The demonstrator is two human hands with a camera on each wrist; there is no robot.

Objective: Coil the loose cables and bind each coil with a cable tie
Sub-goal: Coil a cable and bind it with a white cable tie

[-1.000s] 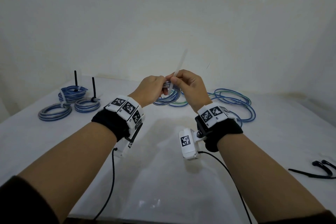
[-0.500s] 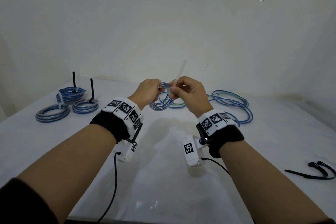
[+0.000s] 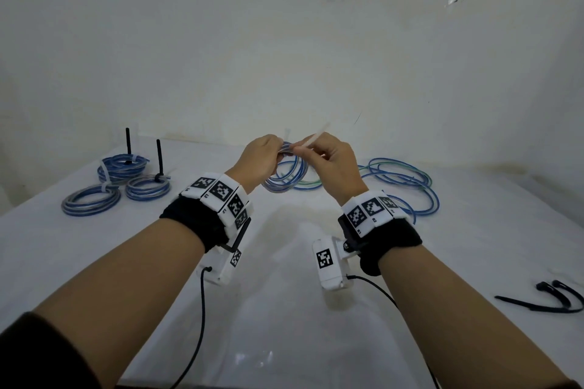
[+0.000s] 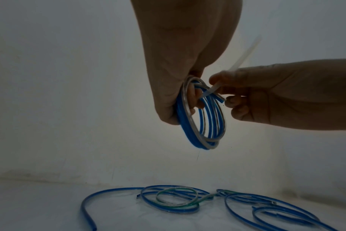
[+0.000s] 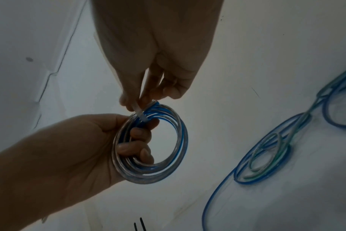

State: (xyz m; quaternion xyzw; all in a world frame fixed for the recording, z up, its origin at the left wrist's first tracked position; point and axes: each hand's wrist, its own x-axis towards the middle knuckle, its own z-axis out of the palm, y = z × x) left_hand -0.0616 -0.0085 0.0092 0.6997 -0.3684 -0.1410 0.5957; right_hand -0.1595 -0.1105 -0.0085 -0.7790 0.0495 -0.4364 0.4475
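White table [image 3: 284, 309], with three bound blue-and-grey coils [image 3: 120, 186] at far left and loose blue and green cables [image 3: 401, 180] lying beyond the hands. Above the table, the left hand [image 3: 262, 158] has its grip curled through a blue-and-clear cable coil [image 5: 154, 146], fingers inside the ring. The right hand [image 3: 331, 164] pinches a translucent white cable tie [image 4: 245, 56], its lower end laid across the coil's top strands (whether the tie is yet threaded cannot be told). Risk, as judged: several turns splay apart, so the tie may close around only some, or slackening fingers may let the coil spring open.
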